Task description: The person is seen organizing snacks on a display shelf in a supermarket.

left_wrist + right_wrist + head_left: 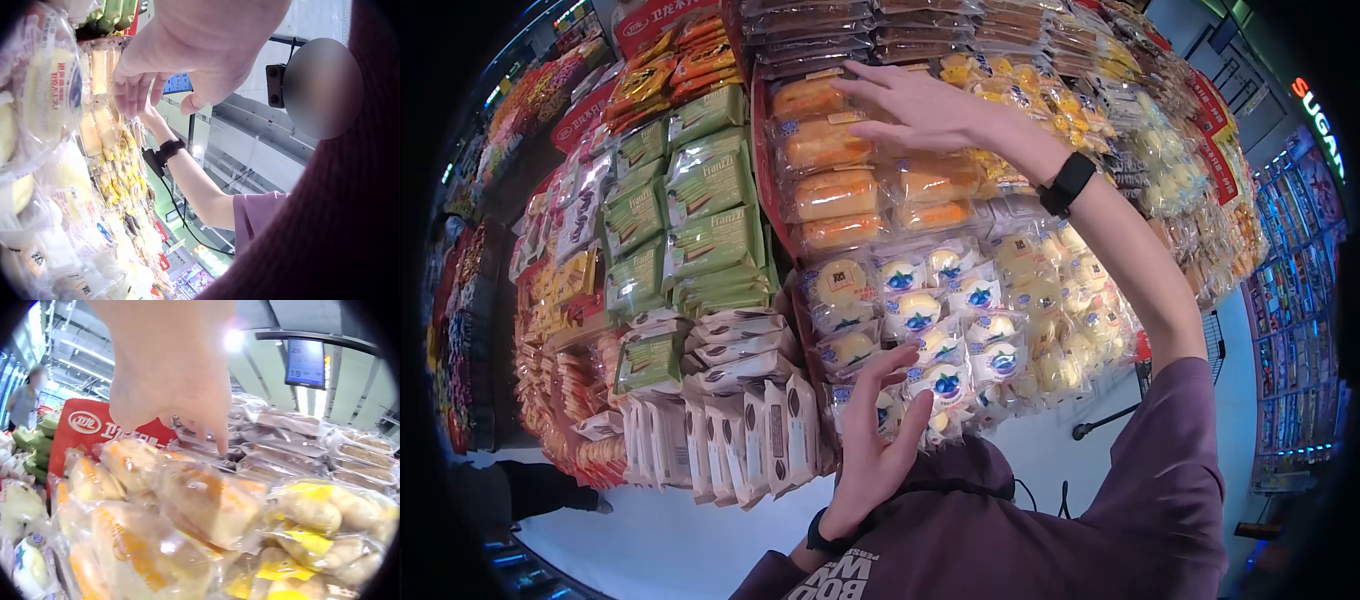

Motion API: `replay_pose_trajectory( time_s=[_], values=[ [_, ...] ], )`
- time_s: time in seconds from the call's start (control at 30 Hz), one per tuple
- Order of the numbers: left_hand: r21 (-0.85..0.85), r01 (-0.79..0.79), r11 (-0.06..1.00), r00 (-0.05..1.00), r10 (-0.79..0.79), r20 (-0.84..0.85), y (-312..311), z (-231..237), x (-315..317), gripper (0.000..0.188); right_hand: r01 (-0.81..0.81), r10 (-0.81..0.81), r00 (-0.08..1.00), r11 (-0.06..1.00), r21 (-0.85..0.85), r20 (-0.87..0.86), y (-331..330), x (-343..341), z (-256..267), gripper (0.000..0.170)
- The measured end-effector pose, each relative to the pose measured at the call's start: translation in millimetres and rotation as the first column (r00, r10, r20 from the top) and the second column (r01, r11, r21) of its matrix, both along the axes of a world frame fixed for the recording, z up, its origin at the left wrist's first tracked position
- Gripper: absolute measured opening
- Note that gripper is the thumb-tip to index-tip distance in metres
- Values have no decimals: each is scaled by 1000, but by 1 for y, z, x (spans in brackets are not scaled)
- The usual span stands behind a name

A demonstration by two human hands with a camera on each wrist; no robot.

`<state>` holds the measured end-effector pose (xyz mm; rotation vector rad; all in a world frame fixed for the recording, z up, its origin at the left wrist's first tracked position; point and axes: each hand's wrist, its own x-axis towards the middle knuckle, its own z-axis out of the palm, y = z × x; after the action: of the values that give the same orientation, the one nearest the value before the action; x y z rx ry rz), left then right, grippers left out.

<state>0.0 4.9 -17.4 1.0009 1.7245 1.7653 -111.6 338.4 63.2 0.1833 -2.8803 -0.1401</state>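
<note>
In the head view the right hand (pixel 920 108) reaches over orange-labelled wrapped breads (pixel 835 195), fingers spread and holding nothing. The right wrist view has that hand (pixel 172 375) above the bagged breads (pixel 206 500), fingers pointing down; whether the tips touch a bag I cannot tell. The left hand (pixel 880 435), thumb and fingers apart, is over the near end of the blueberry-marked round cakes (pixel 920 312), with nothing in it. In the left wrist view the left hand (pixel 187 56) has loosely bent fingers beside the stacked packs.
Green packets (pixel 710 180) and white upright packets (pixel 750 440) fill the left part of the display. Dark wrapped packs (pixel 810 30) lie at the far side, yellow-labelled bags (pixel 312 544) to the right. A red sign (pixel 81 431) divides the rows. A person (pixel 26 400) stands beyond.
</note>
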Motion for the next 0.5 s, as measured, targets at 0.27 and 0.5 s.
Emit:
replay_pose_trajectory(
  time_s=[0.27,0.5],
  values=[
    [19,-5,1000,999,6,-32,4,-9,4,43,-95,97,995,994,58,-19,-16,-29,-46,62],
    [4,-12,1000,998,12,-61,3,-14,6,41,-303,270,920,950,-78,-283,-81,24,-8,48]
  ],
)
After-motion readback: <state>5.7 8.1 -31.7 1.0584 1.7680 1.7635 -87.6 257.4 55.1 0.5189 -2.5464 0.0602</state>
